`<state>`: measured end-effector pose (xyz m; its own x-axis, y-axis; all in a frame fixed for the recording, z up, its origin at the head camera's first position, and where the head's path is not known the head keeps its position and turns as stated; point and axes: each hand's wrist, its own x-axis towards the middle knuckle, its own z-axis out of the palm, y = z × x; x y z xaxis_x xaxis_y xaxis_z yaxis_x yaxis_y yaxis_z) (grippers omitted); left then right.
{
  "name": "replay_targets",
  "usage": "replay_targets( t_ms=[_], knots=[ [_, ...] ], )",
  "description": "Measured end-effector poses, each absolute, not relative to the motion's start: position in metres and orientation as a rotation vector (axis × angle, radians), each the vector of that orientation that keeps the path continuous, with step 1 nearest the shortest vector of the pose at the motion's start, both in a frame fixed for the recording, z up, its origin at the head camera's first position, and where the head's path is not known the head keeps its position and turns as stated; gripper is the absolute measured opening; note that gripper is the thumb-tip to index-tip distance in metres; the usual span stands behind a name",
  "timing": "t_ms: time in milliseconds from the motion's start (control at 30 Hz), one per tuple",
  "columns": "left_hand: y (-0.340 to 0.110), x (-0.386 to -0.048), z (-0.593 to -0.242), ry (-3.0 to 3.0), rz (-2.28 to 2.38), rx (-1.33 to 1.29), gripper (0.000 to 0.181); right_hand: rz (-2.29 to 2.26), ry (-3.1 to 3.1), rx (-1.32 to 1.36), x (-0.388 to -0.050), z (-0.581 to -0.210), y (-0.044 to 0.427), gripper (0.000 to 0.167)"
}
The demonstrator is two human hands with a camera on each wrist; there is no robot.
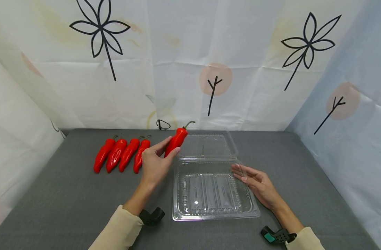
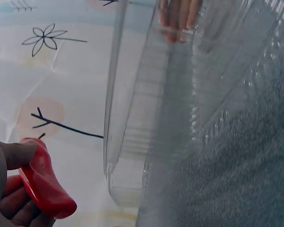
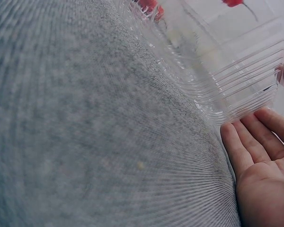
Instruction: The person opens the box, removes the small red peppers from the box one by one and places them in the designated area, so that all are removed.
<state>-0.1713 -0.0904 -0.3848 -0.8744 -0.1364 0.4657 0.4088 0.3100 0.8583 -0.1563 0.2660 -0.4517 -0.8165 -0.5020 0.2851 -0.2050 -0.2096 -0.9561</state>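
Observation:
My left hand (image 1: 154,165) holds a red chili pepper (image 1: 176,140) between thumb and fingers, raised near the left side of a clear plastic clamshell container (image 1: 216,218). In the left wrist view, the pepper (image 2: 47,182) hangs tilted, with the thumb across its stem end. The container lies with its lid (image 1: 206,144) folded back toward the wall. At the container's right side, my right hand (image 1: 260,185) touches the wall with nearly straight fingers, its thumb by the rim. The right wrist view shows the fingertips (image 3: 262,113) against the outside of the ribbed plastic.
Several more red peppers (image 1: 116,156) lie in a row on the grey tabletop (image 1: 68,208), left of the container. A printed white cloth (image 1: 177,86) stands behind the table and along both sides. A small black loop (image 1: 163,124) is at the back edge.

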Motion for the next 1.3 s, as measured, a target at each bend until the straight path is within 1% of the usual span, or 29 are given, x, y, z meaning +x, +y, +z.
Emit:
replay_targets(
  t_ms=[267, 433, 933, 1300],
  knots=[
    [-0.1, -0.176, -0.39, -2.149, -1.482, -0.004, 0.049, -2.123, 1.841, -0.845, -0.156, -0.451, 0.266, 0.048],
    [-0.105, -0.179, -0.398, -2.164, -1.456, 0.102, 0.05, -2.125, 1.841, -0.842, -0.157, -0.452, 0.267, 0.048],
    [-0.113, -0.189, -0.423, -2.265, -1.307, 0.238, 0.047, -2.136, 1.798, -0.926, -0.158, -0.453, 0.266, 0.046],
    [-0.112, -0.192, -0.434, -2.335, -1.204, 0.285, 0.047, -2.132, 1.807, -0.915, -0.158, -0.453, 0.266, 0.046]
  ],
)
